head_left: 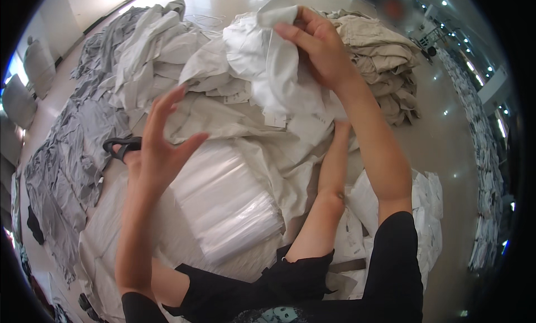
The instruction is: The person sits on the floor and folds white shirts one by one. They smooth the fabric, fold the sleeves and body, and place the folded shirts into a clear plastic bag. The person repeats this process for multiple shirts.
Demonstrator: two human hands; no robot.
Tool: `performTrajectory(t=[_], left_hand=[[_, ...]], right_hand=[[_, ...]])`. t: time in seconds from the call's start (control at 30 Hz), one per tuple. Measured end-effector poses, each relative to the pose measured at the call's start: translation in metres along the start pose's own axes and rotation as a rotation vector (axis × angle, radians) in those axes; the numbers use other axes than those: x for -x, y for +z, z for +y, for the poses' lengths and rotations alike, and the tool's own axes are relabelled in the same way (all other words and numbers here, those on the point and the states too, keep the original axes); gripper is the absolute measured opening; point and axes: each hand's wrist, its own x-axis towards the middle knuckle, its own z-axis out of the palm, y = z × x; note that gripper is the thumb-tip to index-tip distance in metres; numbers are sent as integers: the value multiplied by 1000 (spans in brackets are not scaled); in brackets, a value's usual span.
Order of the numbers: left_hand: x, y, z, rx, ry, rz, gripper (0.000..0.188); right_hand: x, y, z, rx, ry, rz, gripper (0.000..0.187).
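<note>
My right hand (322, 43) is raised at the upper middle, thumb and fingers pinching the edge of a white garment (273, 71). The cloth hangs down from that pinch in loose folds over the heap behind it, and a small white tag (274, 119) shows at its lower edge. My left hand (167, 136) hovers in the air at the left, thumb and fingers spread, holding nothing. Just below it lies a stack of clear plastic bags (226, 197) on a beige cloth (218, 119), between my legs.
Heaps of white garments (156, 57) and grey garments (72, 138) lie at the left and far left. A beige garment pile (377, 57) stands beyond my right arm. Packed white bundles (427, 211) sit by my right side. Long stacked rows (474, 172) line the far right, across the shiny floor (446, 138).
</note>
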Motion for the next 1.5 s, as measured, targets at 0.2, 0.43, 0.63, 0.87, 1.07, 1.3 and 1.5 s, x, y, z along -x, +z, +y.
performTrajectory(t=[0.2,0.43,0.63,0.87,1.07,1.3,1.5], left_hand=[[-60,-11,45,39,67,-238,51],[-67,-61,51,-388,-4,41,26],[-73,-109,70,-849,92,176,26],[-89,-110,84,-1005,93,126,30],[-76,-267,26,-762,82,175,43],[26,-287,-51,-437,-141,79,16],[5,-250,-102,-1041,-23,-101,38]], right_hand=[[35,54,-52,-425,222,-367,34],[55,80,-3,-420,318,402,22],[197,163,-6,-258,-156,255,23],[141,300,43,246,115,139,63],[82,118,58,-237,338,22,36],[25,28,2,53,227,-207,35],[-23,22,38,814,169,-151,37]])
